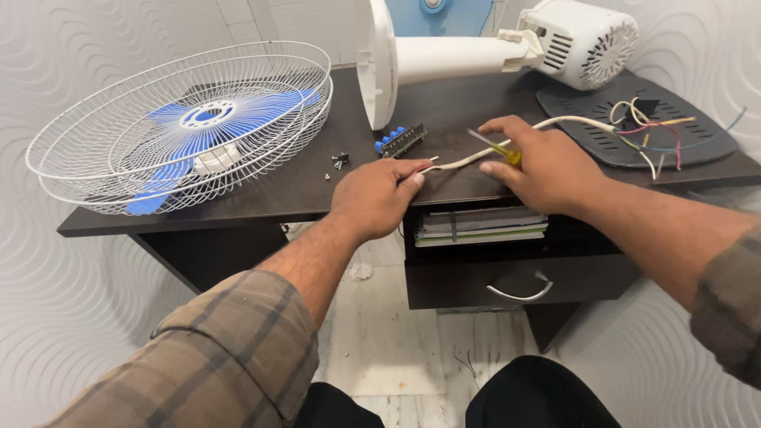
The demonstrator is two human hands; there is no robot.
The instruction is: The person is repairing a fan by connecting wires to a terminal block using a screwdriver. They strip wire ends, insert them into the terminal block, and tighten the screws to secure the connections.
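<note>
Running across the middle of the frame, a white cable (507,147) is laid along the front edge of a dark desk (261,194). Its near end, where thin red and pale wire tips are exposed, is pinched between the curled fingers of the left hand (374,196), just left of centre. Further along, the cable is pressed under the right hand (543,168), right of centre, and a yellow-handled screwdriver (495,147) is gripped in that same hand, its metal shaft pointing toward the upper left. At the cable's far end, in the upper right, several coloured wires (646,131) are fanned out over a dark perforated plastic panel (690,143) lying flat on the desk.

Just above the left hand, a small blue-buttoned switch block (399,140) is seen on the desktop, and 2 or 3 small screws (338,161) are scattered a little to its left. A white wire fan guard (186,127) with blue blades (238,119) inside it fills the upper left. Along the top of the frame, a white fan stand (444,59) is laid on its side, its round base at centre top and a white vented motor housing (583,40) at the upper right.

Below the hands, papers (479,226) are stacked in an open compartment, above a drawer with a curved metal handle (519,292). Plaid sleeves (230,357) are seen in the lower corners.
</note>
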